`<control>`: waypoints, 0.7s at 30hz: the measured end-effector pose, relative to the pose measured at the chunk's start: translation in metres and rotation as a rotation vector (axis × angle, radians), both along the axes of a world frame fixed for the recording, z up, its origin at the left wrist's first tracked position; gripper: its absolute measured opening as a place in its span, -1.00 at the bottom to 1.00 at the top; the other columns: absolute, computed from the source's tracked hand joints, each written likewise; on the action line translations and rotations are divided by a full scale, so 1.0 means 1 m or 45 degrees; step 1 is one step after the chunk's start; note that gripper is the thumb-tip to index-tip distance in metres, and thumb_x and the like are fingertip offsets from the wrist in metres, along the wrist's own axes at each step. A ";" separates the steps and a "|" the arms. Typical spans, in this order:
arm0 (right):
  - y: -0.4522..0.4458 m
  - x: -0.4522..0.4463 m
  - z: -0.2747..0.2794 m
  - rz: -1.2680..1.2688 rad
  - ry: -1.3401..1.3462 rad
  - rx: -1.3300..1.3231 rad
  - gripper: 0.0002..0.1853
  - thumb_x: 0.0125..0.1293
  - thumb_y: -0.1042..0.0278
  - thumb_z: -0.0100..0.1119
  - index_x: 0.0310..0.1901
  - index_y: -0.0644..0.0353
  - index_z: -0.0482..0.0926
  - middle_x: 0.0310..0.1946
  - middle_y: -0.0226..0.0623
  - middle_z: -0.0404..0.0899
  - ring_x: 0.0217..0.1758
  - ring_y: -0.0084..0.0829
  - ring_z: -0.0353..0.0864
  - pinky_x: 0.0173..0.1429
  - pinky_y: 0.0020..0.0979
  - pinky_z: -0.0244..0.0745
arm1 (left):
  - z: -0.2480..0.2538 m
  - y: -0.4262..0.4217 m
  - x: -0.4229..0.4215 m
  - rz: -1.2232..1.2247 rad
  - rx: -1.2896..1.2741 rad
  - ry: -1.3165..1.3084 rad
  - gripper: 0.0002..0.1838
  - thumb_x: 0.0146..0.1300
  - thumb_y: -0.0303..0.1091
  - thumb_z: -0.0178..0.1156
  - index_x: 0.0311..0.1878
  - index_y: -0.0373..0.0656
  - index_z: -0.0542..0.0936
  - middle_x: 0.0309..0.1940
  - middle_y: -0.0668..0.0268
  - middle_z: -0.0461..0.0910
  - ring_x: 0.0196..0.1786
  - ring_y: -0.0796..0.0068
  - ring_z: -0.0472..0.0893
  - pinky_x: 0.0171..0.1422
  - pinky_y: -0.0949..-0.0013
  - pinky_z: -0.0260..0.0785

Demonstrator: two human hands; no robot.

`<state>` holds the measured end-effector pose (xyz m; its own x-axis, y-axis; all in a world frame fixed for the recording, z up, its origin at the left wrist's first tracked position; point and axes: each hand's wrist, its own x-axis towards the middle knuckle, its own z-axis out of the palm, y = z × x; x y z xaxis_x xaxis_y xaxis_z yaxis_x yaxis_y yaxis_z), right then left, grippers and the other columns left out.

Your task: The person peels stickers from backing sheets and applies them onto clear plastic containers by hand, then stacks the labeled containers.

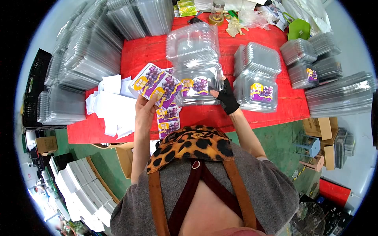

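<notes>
My left hand [146, 108] is bare and closed on a sheet of purple and yellow grape labels [156, 84], held up over the table. My right hand [227, 98], in a black fingerless glove, grips the right edge of a clear plastic container [201, 96] that bears one grape label [195, 86]. Its ridged lid part [192, 43] stands open behind it. More label sheets [168, 118] lie below the raised sheet, near the table's front edge. Right of my right hand sits a stack of clear containers with a label [261, 92] on the top one.
Tall stacks of clear containers [90, 51] line the left of the red table [212, 117]. White backing papers [114, 104] are heaped beside the labels. More containers [338, 94] stand at the right. A glass jar [217, 11] and plastic bags [254, 19] are at the back.
</notes>
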<state>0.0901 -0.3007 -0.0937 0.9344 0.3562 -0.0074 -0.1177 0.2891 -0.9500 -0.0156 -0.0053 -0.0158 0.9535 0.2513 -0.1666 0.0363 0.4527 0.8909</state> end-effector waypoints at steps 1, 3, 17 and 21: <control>-0.002 0.000 0.006 0.038 -0.019 0.004 -0.19 0.13 0.59 0.33 0.41 0.14 0.19 0.29 -0.32 0.33 0.37 -0.39 0.33 0.41 -0.34 0.27 | 0.003 -0.004 -0.001 -0.002 -0.058 0.001 -0.69 0.44 -0.46 0.07 0.20 -0.30 0.42 0.08 0.09 0.61 0.07 0.36 0.67 0.11 0.26 0.62; -0.006 -0.002 0.011 0.102 -0.051 0.155 -0.18 0.12 0.55 0.37 0.41 0.12 0.20 0.27 -0.33 0.35 0.34 -0.39 0.36 0.39 -0.33 0.30 | 0.005 -0.006 -0.002 -0.007 -0.117 0.053 -0.73 0.45 -0.46 0.07 0.15 -0.32 0.49 0.04 0.13 0.64 0.04 0.39 0.68 0.11 0.29 0.61; -0.277 0.020 0.006 -0.684 0.361 0.158 -0.64 0.35 0.22 0.22 0.10 0.22 0.58 -0.14 -0.30 0.67 -0.23 -0.39 0.64 -0.20 -0.41 0.53 | 0.017 -0.026 -0.006 -0.206 0.207 0.140 -0.73 0.46 -0.40 0.10 0.11 -0.33 0.56 -0.03 0.22 0.67 -0.04 0.54 0.66 0.08 0.43 0.52; -0.273 0.022 0.001 -1.077 0.486 -0.065 -0.72 0.31 0.07 0.27 -0.18 0.11 0.65 -0.38 -0.33 0.64 -0.50 -0.41 0.55 -0.50 -0.43 0.38 | 0.016 -0.032 -0.003 -0.364 0.429 0.031 -0.73 0.46 -0.40 0.09 0.10 -0.38 0.55 -0.05 0.24 0.67 -0.06 0.58 0.63 0.07 0.46 0.48</control>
